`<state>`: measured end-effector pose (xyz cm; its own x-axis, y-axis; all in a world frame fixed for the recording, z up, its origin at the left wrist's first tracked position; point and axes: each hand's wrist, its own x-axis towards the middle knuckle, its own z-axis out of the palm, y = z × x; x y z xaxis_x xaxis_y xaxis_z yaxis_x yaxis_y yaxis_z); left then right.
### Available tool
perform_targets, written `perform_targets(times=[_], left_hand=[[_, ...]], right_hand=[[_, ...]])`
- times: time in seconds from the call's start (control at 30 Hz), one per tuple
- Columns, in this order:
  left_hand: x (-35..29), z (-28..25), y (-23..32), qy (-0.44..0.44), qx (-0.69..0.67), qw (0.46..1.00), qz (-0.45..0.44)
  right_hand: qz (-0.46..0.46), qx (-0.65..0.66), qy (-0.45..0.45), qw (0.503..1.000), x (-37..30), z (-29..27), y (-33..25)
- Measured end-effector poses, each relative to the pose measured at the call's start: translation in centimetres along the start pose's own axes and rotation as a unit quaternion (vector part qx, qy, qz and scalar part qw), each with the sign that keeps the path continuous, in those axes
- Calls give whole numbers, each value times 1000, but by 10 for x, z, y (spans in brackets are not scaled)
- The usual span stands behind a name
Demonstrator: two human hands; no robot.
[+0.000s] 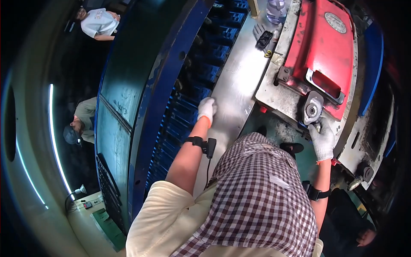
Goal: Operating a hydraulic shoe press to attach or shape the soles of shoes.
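Right hand (322, 139), the nearer, meets the grey metal fitting (313, 108), its long axis leading away; left hand (206, 108) apart; both grips indeterminable.

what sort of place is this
Likely a factory or machine workshop: there is a scuffed, curved red machine cover, a long blue metal machine frame and, beside the left hand, a flat silver metal surface.

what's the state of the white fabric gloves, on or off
On: white fabric gloves cover the left hand and the right hand, bare forearms showing above.
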<state>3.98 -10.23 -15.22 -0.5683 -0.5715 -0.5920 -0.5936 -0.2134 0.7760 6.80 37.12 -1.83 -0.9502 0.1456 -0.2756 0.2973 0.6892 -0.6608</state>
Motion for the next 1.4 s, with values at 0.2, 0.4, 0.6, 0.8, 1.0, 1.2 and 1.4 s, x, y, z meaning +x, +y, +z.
perform_targets(times=[0.2, 0.4, 0.6, 0.8, 1.0, 1.2, 1.4], left_hand=[[31, -132, -61, 130, 381, 915, -25], [47, -126, -36, 164, 312, 931, 99], [102, -60, 41, 222, 306, 918, 118], [161, -62, 61, 261, 302, 917, 12], [170, -33, 72, 319, 249, 913, -58], [197, -43, 71, 295, 189, 933, -81], [241, -103, 63, 255, 241, 935, 57]], right_hand=[[-3, 16, 34, 999, 0, 2, -5], [-17, -9, 54, 998, -4, 5, -3], [35, -34, 47, 998, -5, -1, -17], [31, -58, 54, 996, -6, -1, -11], [50, -42, 50, 997, -7, -2, -20], [19, -47, 63, 997, -7, -2, -18], [12, -67, 57, 996, -3, -3, -17]])
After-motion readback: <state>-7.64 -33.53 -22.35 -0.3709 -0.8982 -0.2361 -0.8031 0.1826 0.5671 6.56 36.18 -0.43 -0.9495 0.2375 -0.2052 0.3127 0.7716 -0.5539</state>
